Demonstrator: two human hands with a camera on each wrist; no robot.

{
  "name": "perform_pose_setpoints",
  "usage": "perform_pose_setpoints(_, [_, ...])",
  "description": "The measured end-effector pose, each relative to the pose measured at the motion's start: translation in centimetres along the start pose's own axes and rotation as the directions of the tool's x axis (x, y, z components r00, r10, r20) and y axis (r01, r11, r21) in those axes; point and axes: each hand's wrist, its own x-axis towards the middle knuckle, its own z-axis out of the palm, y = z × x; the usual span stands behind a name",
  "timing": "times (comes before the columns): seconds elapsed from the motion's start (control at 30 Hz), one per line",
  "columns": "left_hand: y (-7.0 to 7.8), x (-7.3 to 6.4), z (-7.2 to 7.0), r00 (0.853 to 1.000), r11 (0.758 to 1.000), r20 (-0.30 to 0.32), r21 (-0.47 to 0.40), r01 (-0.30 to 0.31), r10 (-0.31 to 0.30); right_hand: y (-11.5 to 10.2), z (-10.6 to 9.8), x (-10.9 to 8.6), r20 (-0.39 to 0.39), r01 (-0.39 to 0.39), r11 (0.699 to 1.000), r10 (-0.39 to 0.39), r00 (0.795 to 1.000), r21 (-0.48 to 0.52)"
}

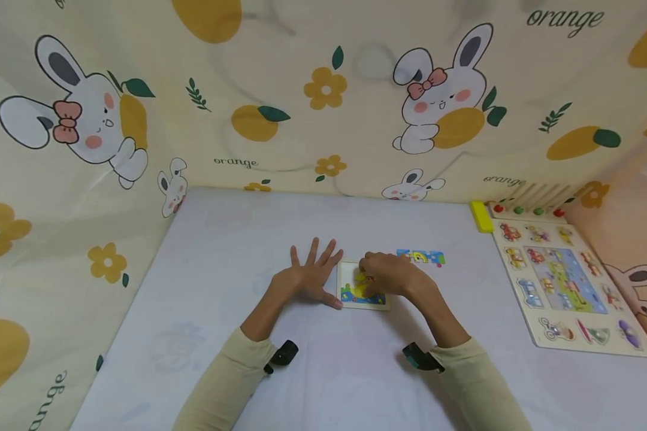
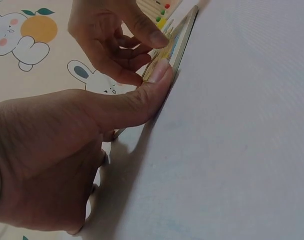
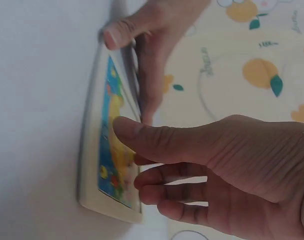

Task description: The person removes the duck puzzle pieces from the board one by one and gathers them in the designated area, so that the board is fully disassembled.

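A small framed puzzle (image 1: pixel 347 270) with a yellow duck on a blue, flowered ground lies flat on the white table. My left hand (image 1: pixel 314 276) rests at its left side, fingers spread, and the thumb touches the frame's near left corner. Over the puzzle's right half is my right hand (image 1: pixel 388 272), fingers curled. Thumb and fingertips pinch a yellow puzzle piece (image 2: pixel 163 52), mostly hidden by the hand; the right wrist view shows the thumb over the yellow part of the picture (image 3: pixel 122 152). Several blue and yellow puzzle pieces (image 1: pixel 422 257) lie beyond the right hand.
At the right lies a large wooden picture board (image 1: pixel 528 323) with vehicle and toy shapes. A yellow block (image 1: pixel 481 216) and a rack of sticks with red and green beads (image 1: pixel 528 211) stand behind it. Printed cloth (image 1: pixel 280 84) hangs along the table's back and sides.
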Motion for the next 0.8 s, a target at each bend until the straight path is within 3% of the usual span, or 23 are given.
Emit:
perform_pose_setpoints(0.33, [-0.6, 1.4, 1.3, 1.000, 1.000, -0.004, -0.021, 0.007, -0.007, -0.4, 0.8, 0.3, -0.054, -0.012, 0.999, 0.014, 0.998, 0.031])
perform_pose_setpoints(0.53, [-0.3, 0.8, 0.8, 1.000, 1.000, 0.005, -0.028, 0.005, -0.005, -0.3, 1.1, -0.2, -0.112, 0.001, 0.997, 0.007, 0.994, 0.076])
perform_pose_setpoints(0.8, [-0.1, 0.2, 0.2, 1.000, 1.000, 0.020, -0.008, 0.013, -0.013, -0.1, 1.0, -0.4, -0.153, 0.099, 0.982, -0.073, 0.985, 0.164])
